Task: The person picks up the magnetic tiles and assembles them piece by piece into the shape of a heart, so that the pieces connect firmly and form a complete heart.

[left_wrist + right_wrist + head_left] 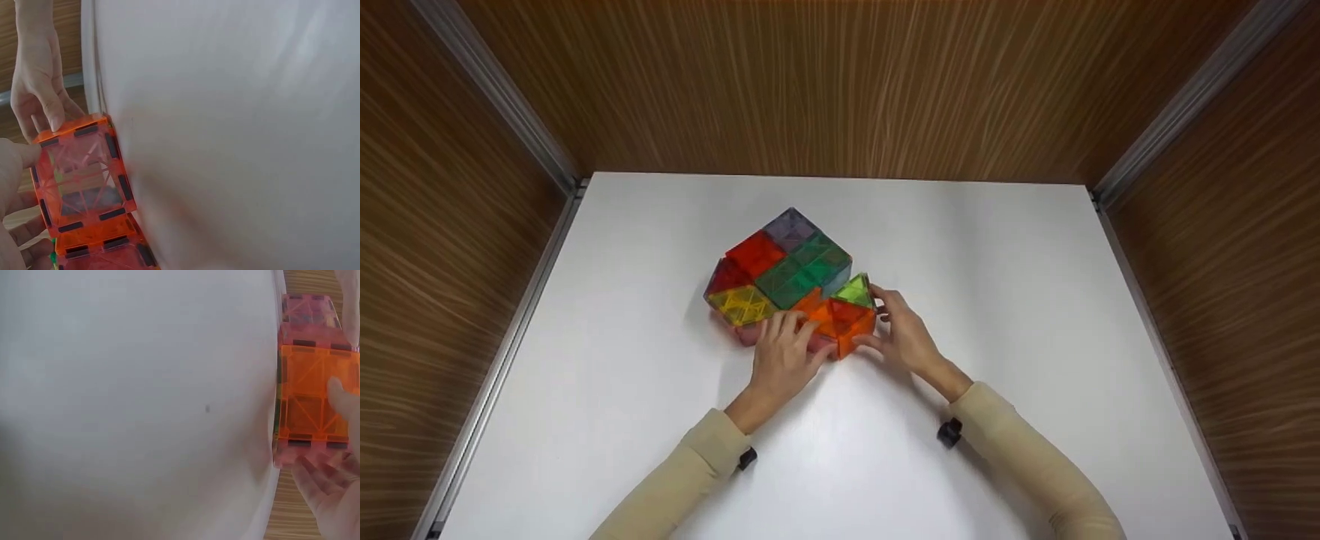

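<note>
A low structure of see-through magnetic tiles (pixel 754 255) lies on the table, its top made of purple, red, green and yellow squares. At its near right end is an orange block (pixel 851 319), topped by a light green triangle tile (pixel 855 291). My left hand (pixel 784 352) grips the near edge, fingers bent over the top and thumb by a pink tile (pixel 84 174). From the right, my right hand (pixel 911 337) holds the orange block. Its thumb presses an orange tile (pixel 306 391), with the fingers round the adjoining side.
The white table (pixel 997 262) extends around the structure. Wood-grain panels (pixel 840 90) stand behind and on both sides, with metal rails (pixel 502 97) at the corners. A dark wrist device (pixel 950 433) hangs under the right sleeve, and another (pixel 747 458) under the left.
</note>
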The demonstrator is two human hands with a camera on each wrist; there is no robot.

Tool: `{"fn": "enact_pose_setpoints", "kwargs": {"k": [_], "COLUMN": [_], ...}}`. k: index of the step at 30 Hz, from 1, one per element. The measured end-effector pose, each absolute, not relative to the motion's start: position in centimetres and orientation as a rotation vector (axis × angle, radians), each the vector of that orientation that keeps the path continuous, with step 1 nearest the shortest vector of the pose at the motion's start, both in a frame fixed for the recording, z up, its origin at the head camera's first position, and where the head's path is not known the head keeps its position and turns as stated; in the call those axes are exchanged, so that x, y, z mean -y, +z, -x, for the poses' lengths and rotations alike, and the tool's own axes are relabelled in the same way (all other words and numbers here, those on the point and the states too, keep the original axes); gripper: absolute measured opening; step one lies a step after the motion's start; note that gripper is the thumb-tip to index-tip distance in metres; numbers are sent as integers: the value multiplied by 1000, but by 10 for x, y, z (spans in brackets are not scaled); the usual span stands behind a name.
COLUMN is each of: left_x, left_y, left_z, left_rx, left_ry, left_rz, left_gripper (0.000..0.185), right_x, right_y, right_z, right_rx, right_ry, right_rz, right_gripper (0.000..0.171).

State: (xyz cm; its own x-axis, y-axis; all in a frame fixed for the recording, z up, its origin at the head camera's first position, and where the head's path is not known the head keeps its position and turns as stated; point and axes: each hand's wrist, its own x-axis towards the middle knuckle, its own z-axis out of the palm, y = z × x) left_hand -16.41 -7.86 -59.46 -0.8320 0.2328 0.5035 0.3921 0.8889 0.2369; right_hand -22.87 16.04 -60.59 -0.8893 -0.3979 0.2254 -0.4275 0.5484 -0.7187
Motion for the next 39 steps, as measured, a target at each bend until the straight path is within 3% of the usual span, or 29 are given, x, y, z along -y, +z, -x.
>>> {"fn": "enact_pose_setpoints", "kwargs": {"k": [12,21,28,39], "left_x": [81,109,168,214], "left_y": [-590,-584,-572,-571], "left_z": [175,187,213,238], "left_rx": [2603,2555,2644,2954], "left_ry": [-407,-647,-709,-884], "left_rz": [441,507,613,401], "left_gripper": [42,45,64,90], "right_x": [-148,-148,-138,-118], "right_y": [-606,-607,-601,-597], "right_z": [245,236,220,210], "right_rx": [2737,2721,2682,2739], "right_ry": [1284,1278,1233,995], "right_rz": [-722,-715,-633,-526], "right_gripper": [86,87,87,99]}}
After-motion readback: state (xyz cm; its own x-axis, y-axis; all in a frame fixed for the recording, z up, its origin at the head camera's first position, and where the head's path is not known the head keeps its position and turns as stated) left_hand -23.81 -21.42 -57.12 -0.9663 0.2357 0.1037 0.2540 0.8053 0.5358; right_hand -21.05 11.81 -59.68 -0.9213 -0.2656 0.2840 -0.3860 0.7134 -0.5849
